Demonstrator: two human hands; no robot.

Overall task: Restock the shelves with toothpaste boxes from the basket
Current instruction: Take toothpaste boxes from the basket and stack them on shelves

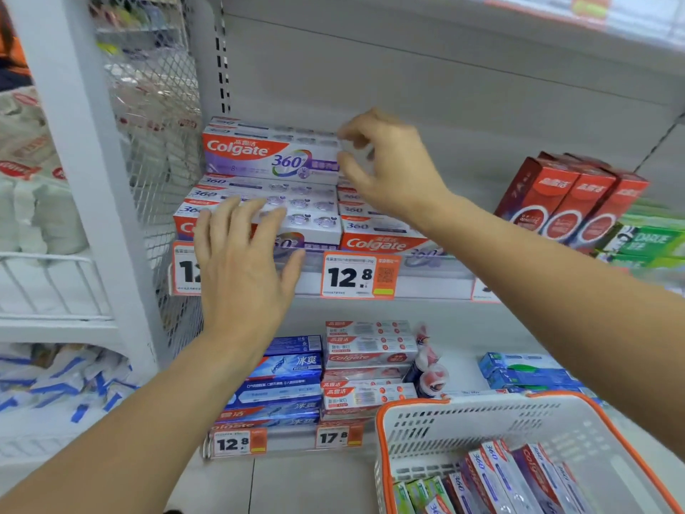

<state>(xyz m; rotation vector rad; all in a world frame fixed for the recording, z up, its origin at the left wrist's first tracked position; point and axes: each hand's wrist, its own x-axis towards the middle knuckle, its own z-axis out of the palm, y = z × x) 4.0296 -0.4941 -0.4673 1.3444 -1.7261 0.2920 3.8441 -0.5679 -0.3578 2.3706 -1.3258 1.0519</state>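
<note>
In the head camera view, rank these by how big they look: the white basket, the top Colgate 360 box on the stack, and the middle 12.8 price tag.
1. White basket, though it sits nearest the camera and is partly cropped.
2. Top Colgate 360 box.
3. Middle 12.8 price tag, smallest.

Glossy printed cardboard toothpaste boxes; matt white painted metal shelves; slotted white plastic basket, orange-rimmed.

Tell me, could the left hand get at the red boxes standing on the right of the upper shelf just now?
Probably not easily. The left hand is at the Colgate 360 stack far to the left, and the right forearm crosses between it and the red boxes.
</note>
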